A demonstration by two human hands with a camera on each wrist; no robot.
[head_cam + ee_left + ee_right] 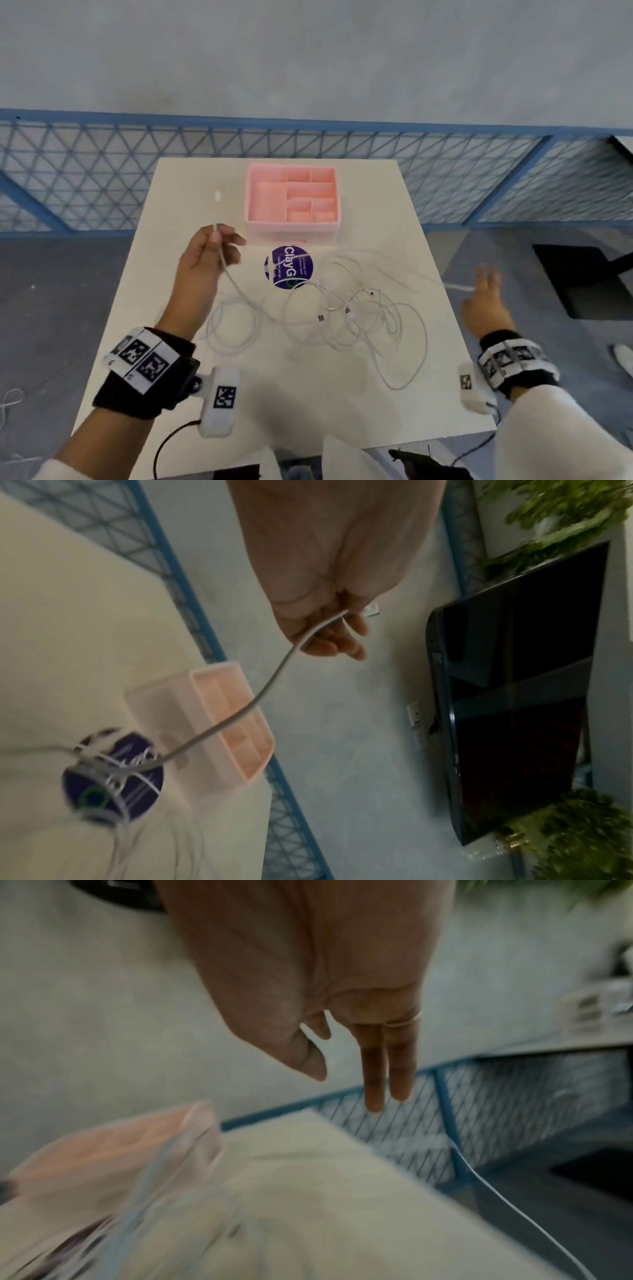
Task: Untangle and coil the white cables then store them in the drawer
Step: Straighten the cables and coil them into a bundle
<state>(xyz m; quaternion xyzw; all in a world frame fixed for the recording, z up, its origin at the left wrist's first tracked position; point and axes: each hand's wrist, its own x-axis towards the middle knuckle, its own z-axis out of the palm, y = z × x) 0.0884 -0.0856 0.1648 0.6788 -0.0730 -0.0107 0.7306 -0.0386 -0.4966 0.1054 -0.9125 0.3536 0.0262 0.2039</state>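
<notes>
Just left of the pink drawer organizer point(292, 200), the left hand point(205, 255) pinches one white cable point(239, 291) aloft, likely to draw it free of the tangle point(356, 311) lying in front of the organizer, while the right hand point(486, 301) hovers with fingers spread, holding nothing.

Cables point(359, 308) lie tangled on the table point(394, 411), seemingly before the drawer point(293, 200).

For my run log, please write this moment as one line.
left hand: holds one white cable lifted | right hand: open, empty, at table edge | other cables: tangled | pink organizer: empty
</notes>
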